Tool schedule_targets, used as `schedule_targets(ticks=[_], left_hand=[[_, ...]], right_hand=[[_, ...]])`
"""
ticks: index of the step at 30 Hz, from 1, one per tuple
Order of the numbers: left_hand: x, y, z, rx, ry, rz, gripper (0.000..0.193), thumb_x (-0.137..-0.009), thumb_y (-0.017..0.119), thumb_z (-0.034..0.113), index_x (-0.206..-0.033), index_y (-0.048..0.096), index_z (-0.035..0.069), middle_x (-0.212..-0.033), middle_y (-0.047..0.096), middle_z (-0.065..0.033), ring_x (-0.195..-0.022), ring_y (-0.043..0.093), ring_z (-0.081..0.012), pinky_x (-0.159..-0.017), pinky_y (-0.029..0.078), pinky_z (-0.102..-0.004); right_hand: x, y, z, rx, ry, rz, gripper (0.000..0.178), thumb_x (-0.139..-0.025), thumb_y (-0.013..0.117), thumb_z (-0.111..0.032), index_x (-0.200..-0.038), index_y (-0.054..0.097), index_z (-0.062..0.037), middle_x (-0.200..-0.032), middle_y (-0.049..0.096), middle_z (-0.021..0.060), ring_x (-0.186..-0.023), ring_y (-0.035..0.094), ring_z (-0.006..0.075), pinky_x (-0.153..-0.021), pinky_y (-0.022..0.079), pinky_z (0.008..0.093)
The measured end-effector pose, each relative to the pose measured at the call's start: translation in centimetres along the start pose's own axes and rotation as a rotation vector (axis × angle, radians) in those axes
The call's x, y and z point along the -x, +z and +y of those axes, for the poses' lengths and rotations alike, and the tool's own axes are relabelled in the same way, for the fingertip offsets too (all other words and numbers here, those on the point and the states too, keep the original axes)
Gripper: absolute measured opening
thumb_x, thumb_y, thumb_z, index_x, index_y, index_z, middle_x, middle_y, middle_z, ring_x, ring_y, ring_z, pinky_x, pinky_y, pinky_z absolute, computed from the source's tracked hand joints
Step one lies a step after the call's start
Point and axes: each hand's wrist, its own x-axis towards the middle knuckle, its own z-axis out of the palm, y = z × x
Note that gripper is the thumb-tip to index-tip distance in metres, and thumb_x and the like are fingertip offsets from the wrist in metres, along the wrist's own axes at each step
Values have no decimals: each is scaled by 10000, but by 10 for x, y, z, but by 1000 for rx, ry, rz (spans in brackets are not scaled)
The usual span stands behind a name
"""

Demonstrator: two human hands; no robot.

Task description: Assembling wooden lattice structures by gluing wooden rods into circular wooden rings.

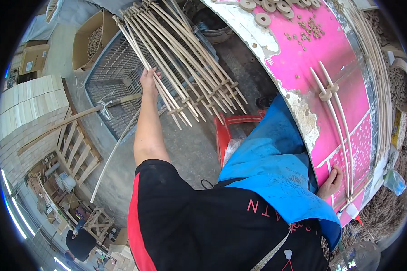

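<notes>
My left hand [149, 80] is closed around a pair of long pale wooden rods [162, 89] at the left side of a row of similar rods [190, 58]. The row lies across a grey plastic crate [105, 67], and small wooden discs join the rods near their lower ends. My right hand [331, 183] rests at the near edge of the pink worktable [303, 58], fingers loosely bent, with nothing visible in it. Beside it lies another pair of rods [341, 122], passing through two small discs [328, 92].
Wooden rings [262, 19] and scattered small wooden pieces [309, 29] lie on the table's far part. Long thin rods [377, 67] line its right edge. A red stool [224, 135] stands by my legs; a cardboard box [92, 40] and stacked boards [29, 106] are left.
</notes>
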Motion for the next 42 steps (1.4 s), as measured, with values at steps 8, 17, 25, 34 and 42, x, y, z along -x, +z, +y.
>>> schedule_targets(ticks=[8,17,25,34,42], left_hand=[[-4,-2,-16,-251,88,61,730,-1068,607,291,-1640,216,58,-1464,547,-129,-1207,620,-260,-1005,507,-369],[-4,2,18,-864,340,222,571,-1026,627,315,-1444,522,-60,-1390,580,-269,-1277,567,-365,-1117,428,-462],[291,253,139,-531,1436,-359,284,-1010,652,19,-1292,657,-17,-1187,694,-124,-1071,643,-220,-990,492,-363],[445,412,73,-1007,1717,-1547,345,-842,752,135,-1181,693,106,-1430,572,-149,-1333,546,-332,-1173,389,-496],[449,424,66,-1043,1540,-1632,313,-820,775,143,-1110,703,47,-1223,631,-144,-1172,605,-356,-1041,458,-478]], right_hand=[[3,-5,-2,33,-16,4,186,-1081,554,-111,-1122,694,5,-1068,706,99,-996,633,202,-907,496,330],[11,-2,2,38,4,101,130,-1028,618,-61,-1077,722,0,-1024,718,105,-942,654,211,-866,511,344],[-4,-4,-38,-30,-36,48,118,-977,652,-52,-1038,752,-40,-842,672,96,-763,616,222,-684,458,345],[0,-6,-36,-161,-34,86,85,-906,694,-56,-976,743,-55,-813,654,116,-750,640,281,-655,487,394],[6,-10,-32,-253,-77,204,81,-906,703,-66,-983,728,-59,-816,636,99,-757,643,270,-642,500,401]])
